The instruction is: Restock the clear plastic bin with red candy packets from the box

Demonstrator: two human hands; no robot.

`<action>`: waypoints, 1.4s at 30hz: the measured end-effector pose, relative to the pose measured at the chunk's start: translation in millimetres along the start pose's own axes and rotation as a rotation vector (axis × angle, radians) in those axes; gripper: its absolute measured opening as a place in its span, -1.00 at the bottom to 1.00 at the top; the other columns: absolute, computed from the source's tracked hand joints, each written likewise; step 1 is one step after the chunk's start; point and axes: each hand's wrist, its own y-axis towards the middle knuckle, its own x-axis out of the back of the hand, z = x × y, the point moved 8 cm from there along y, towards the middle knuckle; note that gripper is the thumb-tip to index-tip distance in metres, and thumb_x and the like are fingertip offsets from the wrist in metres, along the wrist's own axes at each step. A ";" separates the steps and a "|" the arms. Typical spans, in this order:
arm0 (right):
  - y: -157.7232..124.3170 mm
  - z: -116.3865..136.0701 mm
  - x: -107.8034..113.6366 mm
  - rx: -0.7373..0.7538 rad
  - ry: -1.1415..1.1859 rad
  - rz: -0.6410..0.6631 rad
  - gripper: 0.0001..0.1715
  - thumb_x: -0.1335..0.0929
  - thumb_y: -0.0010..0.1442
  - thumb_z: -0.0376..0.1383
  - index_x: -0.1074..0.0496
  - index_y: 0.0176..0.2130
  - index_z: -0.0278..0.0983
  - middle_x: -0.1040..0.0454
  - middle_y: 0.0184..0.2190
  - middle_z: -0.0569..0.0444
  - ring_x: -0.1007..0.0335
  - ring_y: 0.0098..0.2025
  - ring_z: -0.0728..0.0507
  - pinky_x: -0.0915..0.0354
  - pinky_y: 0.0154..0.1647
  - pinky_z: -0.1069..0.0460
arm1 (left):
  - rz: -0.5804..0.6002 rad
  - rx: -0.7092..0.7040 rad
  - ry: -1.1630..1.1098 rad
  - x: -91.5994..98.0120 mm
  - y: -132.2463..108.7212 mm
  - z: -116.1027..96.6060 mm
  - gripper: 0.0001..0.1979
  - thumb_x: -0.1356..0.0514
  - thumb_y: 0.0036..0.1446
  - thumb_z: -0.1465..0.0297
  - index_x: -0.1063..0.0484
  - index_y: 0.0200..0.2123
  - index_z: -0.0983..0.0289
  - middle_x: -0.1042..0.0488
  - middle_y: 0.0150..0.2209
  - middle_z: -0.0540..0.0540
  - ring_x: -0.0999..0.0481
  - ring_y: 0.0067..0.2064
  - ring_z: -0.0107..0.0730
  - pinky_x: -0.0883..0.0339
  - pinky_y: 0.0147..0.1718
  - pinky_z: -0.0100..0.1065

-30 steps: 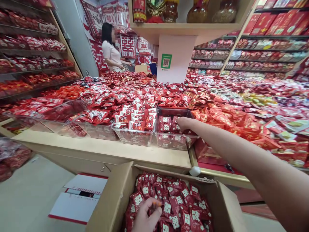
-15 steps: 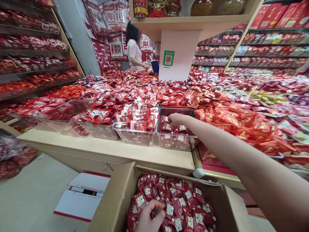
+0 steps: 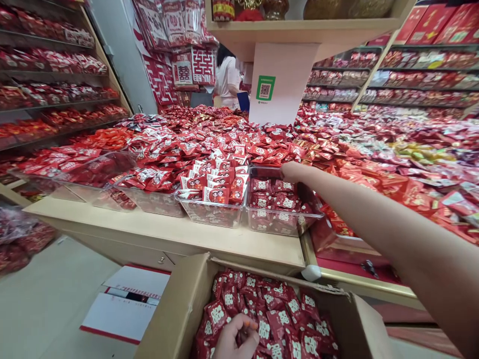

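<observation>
My right hand (image 3: pixel 294 172), its fingers bent together, is at the back right of a clear plastic tray (image 3: pixel 318 216). Dark red candy packets (image 3: pixel 286 201) with white double-happiness characters lie in that tray, in rows. What the right fingers hold, if anything, is hidden. Down in the foreground, my left hand (image 3: pixel 236 340) rests loosely curled over similar packets (image 3: pixel 279 321) inside an open cardboard box (image 3: pixel 174 304). A gap shows between its thumb and forefinger, and I see nothing held there.
Left of the tray stands another clear tray (image 3: pixel 209 213) of red and white packets. Piles of packets (image 3: pixel 359 172) cover the display behind. A shelf (image 3: pixel 303 32) overhangs it. A white carton (image 3: pixel 119 306) lies on the floor. A person (image 3: pixel 227 75) stands at the back.
My right hand has moved from the tray's middle to its back right, uncovering the packets. My left hand has barely moved. The person at the back has shifted right and turned.
</observation>
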 end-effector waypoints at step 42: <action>1.6 14.4 -0.2 -0.003 0.047 -0.120 -0.70 -0.26 0.01 -0.32 -0.43 -0.23 -0.38 -0.46 -0.29 -0.13 -0.37 -0.30 -0.19 -0.22 -0.36 0.05 | 0.009 0.024 0.089 -1.9 0.4 0.0 -0.86 -0.14 -0.19 0.36 -0.35 -0.48 0.28 -0.32 -0.56 -0.04 -0.23 -0.50 -0.45 -0.11 -0.46 -0.45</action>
